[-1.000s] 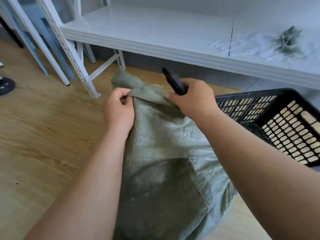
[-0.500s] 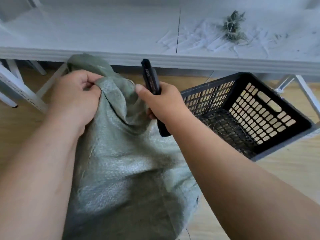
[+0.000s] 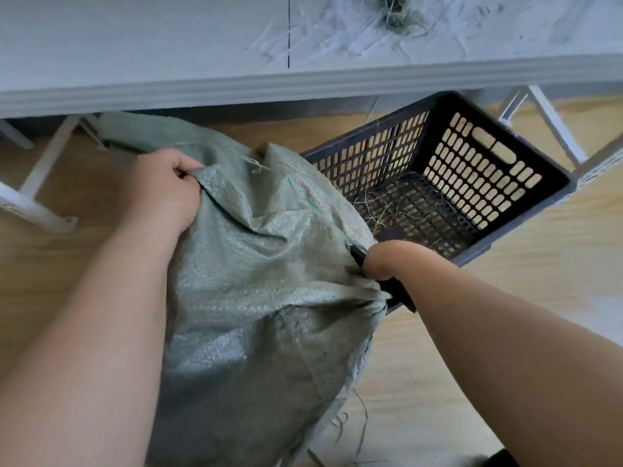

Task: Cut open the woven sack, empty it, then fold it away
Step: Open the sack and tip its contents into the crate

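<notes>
The left hand is clenched on a bunched fold of the grey-green woven plastic sack at its far left edge, fingers curled over the cloth; the right hand sits at the sack's right edge, fist closed round a black-handled cutter and also pinching the gathered fabric there; the cutter's dark handle sticks out on both sides of the fist, and its blade cannot be made out. The two hands are well apart, with the sack's top stretched and creased between them; a line of green stitching runs along the sack's upper right seam, with loose threads at its far end. The sack stands on the pale wooden floor, bulging toward the near side. Just right of it, touching its edge, lies a black perforated plastic crate, with thin dry straw-like strands on its bottom. Beyond both, along the far side, runs a white table strewn with white strips and a dark tuft of fibres; white metal legs show below on the left.
</notes>
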### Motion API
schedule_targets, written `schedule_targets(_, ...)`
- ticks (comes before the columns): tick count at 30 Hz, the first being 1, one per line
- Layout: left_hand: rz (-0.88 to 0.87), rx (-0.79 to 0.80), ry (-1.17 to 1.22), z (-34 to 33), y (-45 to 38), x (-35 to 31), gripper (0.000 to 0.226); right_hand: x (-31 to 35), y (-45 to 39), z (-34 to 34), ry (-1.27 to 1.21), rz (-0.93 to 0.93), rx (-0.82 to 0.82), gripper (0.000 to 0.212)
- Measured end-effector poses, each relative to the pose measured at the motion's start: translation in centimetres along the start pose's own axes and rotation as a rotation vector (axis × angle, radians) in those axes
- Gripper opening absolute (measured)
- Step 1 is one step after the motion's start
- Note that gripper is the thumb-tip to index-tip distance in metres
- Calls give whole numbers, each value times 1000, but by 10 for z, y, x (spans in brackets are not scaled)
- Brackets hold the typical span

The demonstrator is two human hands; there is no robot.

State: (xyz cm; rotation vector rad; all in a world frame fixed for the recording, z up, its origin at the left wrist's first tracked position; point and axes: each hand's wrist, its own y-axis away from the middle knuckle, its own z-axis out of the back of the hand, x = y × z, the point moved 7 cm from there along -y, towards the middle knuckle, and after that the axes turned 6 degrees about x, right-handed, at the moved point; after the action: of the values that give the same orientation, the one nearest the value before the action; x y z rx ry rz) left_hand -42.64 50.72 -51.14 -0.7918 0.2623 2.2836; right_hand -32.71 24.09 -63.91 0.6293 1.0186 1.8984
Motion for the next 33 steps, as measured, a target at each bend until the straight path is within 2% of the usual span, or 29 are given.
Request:
schedule_targets(5, -5, 43, -31, -3, 2, 4, 25, 5, 10, -17, -99, -2, -3, 36)
schedule_targets(12, -46, 80, 50, 10, 5, 17, 29, 26, 33, -52, -251, -7, 36, 31)
schedule_targets(17, -62, 79, 129, 27, 8, 17, 30, 37, 50, -68, -382, -46, 63, 40)
schedule_targets(19, -72, 63, 162, 34, 7, 14, 30, 30, 52, -63, -455, -92, 63, 36)
schedule_targets(22, -67, 71, 209, 38, 4, 10, 29, 13, 59, -41, -649, -210, 32, 19)
schedule_targets(24, -54, 76, 240, 38, 3, 8, 27, 5, 69, -3, -590, -228, -120, 24)
schedule_targets(26, -54, 63, 242, 39, 3, 6, 27, 11, 88, 43, -526, -171, -357, 24)
schedule_targets(28, -57, 56, 231, 40, 1, 7, 28, 30, 98, 79, -637, -11, -555, 25)
schedule_targets(31, -70, 41, 223, 42, -4, 13, 28, 87, 105, 110, -897, 332, -641, 21)
schedule_targets(33, -84, 21, 209, 46, -3, 14, 26, 123, 105, 126, -1011, 448, -629, 18)
